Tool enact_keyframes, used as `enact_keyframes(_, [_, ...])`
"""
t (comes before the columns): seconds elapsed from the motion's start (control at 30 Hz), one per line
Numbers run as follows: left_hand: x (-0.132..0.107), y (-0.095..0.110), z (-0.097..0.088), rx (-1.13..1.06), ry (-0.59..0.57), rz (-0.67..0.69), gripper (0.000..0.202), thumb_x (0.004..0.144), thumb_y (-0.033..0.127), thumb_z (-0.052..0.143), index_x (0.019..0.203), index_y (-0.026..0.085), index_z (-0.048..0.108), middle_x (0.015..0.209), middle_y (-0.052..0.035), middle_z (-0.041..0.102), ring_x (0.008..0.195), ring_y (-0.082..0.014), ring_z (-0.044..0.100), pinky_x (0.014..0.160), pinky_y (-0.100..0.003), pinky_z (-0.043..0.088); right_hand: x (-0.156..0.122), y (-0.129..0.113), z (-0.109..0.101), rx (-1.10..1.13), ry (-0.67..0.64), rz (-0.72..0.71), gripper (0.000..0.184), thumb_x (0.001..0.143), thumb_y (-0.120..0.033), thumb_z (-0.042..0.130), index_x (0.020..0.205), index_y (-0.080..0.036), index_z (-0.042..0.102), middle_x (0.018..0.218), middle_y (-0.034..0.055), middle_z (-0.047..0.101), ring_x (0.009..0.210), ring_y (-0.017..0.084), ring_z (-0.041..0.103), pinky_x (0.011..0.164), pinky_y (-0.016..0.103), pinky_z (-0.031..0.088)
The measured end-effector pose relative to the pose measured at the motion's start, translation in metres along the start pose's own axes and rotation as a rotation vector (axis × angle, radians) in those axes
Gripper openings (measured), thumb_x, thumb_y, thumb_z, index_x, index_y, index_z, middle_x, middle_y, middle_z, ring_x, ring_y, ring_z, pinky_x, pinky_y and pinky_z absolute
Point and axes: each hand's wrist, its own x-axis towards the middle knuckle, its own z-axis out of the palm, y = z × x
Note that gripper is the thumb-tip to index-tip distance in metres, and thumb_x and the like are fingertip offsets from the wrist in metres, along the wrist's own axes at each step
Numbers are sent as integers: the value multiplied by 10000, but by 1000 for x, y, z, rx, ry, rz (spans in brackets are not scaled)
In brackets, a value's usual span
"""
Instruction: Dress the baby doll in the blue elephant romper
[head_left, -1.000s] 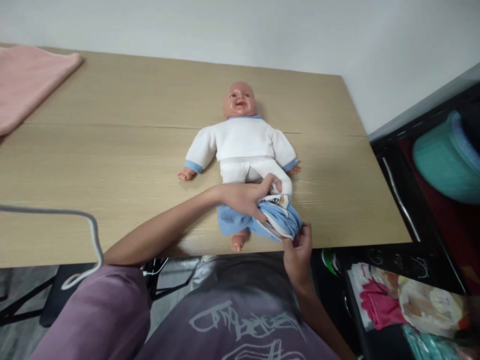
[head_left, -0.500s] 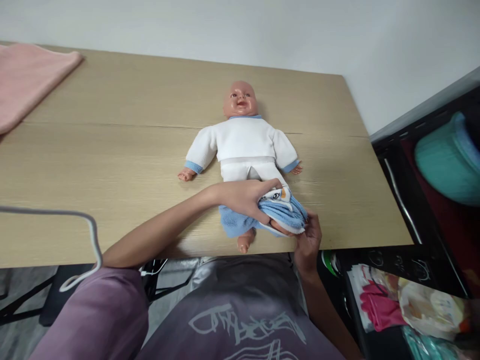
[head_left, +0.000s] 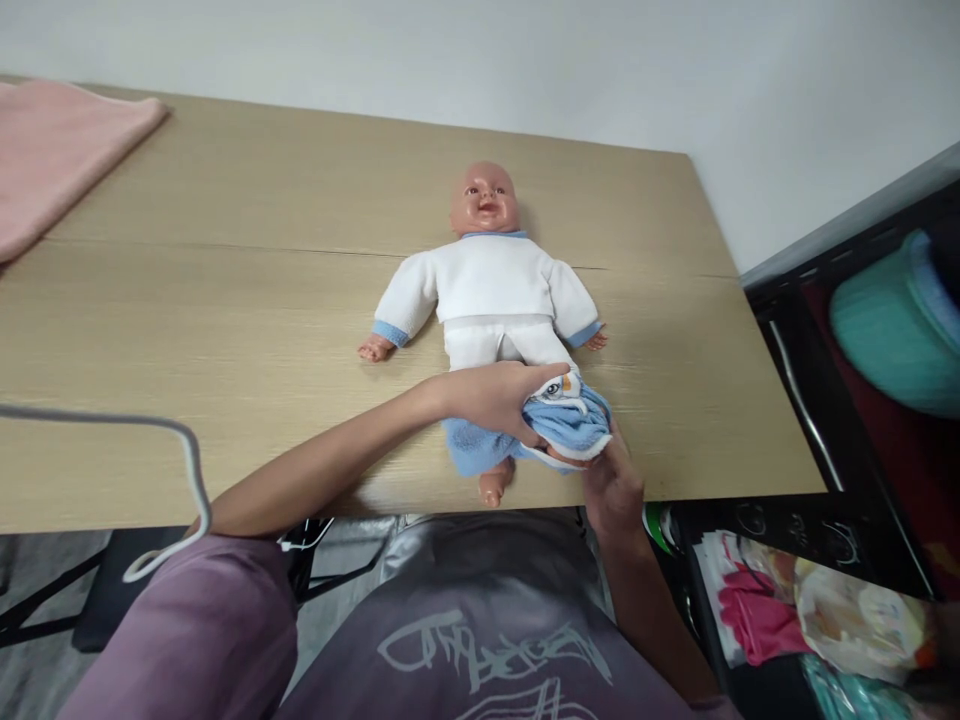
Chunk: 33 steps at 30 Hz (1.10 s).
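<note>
A baby doll (head_left: pixel 486 205) lies on its back on the table, its head toward the wall. It wears a white sweater (head_left: pixel 495 280) with blue cuffs and white trousers with blue lower legs. My left hand (head_left: pixel 499 400) is wrapped round the bunched blue trouser leg (head_left: pixel 570 420) on the right, which carries a cartoon face print. My right hand (head_left: pixel 615 475) closes on the white-edged hem of that leg, around the doll's foot, which is mostly hidden. The doll's other foot (head_left: pixel 495 482) sticks out bare below its trouser leg.
A pink cloth (head_left: pixel 67 160) lies at the table's (head_left: pixel 225 310) far left. A grey cable (head_left: pixel 184 450) arcs over the left front edge. On the right, a teal basin (head_left: pixel 892 330) stands on a dark rack, with pink gloves (head_left: pixel 757 615) and bagged items below.
My right hand has shifted slightly left and inward, and the trouser leg's hem is gathered a little closer. My left hand keeps its hold. The view has moved slightly.
</note>
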Motion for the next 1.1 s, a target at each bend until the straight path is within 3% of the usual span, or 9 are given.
enact_keyframes(0.17, [-1, 2, 1, 55, 16, 1, 598, 830, 432, 911, 1301, 231, 602, 1016, -20, 782, 925, -265, 760, 847, -351, 487, 6, -8, -2, 64, -112, 57, 488, 905, -528, 858, 1323, -294, 764, 1340, 73, 840, 1329, 344, 777, 1171, 502, 652])
enact_keyframes(0.33, [1, 9, 11, 221, 70, -30, 627, 816, 509, 920, 1283, 218, 620, 1028, -62, 782, 922, -302, 755, 764, -361, 450, 15, -12, -12, -23, -223, 42, 559, 881, -490, 930, 1370, -302, 736, 1362, 57, 825, 1352, 348, 764, 1238, 524, 617])
enact_keyframes(0.47, [2, 13, 20, 371, 125, -82, 588, 841, 541, 918, 1260, 222, 656, 984, -71, 785, 896, -311, 749, 733, -360, 406, 18, -4, -12, -91, -205, 29, 414, 895, -437, 902, 1253, -291, 756, 1221, 54, 845, 1223, 344, 794, 1161, 526, 646])
enact_keyframes(0.53, [3, 13, 20, 350, 130, -81, 536, 856, 511, 918, 1232, 228, 663, 970, -57, 780, 875, -288, 741, 731, -350, 407, 19, 4, -9, -80, -152, 4, 378, 916, -452, 867, 1240, -293, 754, 1234, 62, 837, 1216, 350, 791, 1157, 538, 643])
enact_keyframes(0.63, [1, 11, 10, 216, 114, -50, 472, 863, 495, 921, 1162, 237, 664, 938, -24, 762, 825, -240, 712, 731, -330, 419, 23, 15, -10, -74, -84, -34, 468, 925, -523, 885, 1307, -310, 720, 1300, 61, 817, 1239, 345, 780, 1160, 529, 637])
enact_keyframes(0.77, [-3, 12, -10, 52, 49, -8, 374, 897, 477, 899, 1086, 235, 685, 922, 17, 749, 819, -199, 679, 767, -316, 430, 34, 22, -23, -148, -99, -91, 540, 875, -630, 964, 1222, -304, 708, 1203, 55, 810, 1170, 316, 776, 1081, 454, 652])
enact_keyframes(0.93, [-5, 17, -19, 23, 4, 12, 262, 970, 449, 839, 1016, 219, 724, 888, 26, 747, 833, -177, 669, 782, -302, 427, 51, 8, -50, -286, -367, -92, 535, 897, -658, 959, 1231, -317, 718, 1227, 61, 815, 1186, 314, 771, 1082, 454, 647])
enact_keyframes(1.03, [-9, 28, -21, 170, 5, -35, 274, 957, 447, 866, 1004, 214, 731, 886, 1, 737, 839, -201, 665, 764, -315, 417, 62, -18, -62, -434, -610, -12, 539, 926, -589, 965, 1331, -341, 710, 1298, 56, 807, 1217, 323, 773, 1075, 461, 640])
enact_keyframes(1.1, [-16, 39, -25, 297, -15, -113, 314, 950, 455, 887, 1071, 206, 739, 971, -37, 754, 913, -237, 688, 794, -326, 431, 69, -39, -64, -581, -729, -50, 570, 920, -550, 980, 1374, -344, 703, 1334, 63, 787, 1235, 336, 755, 1079, 466, 620])
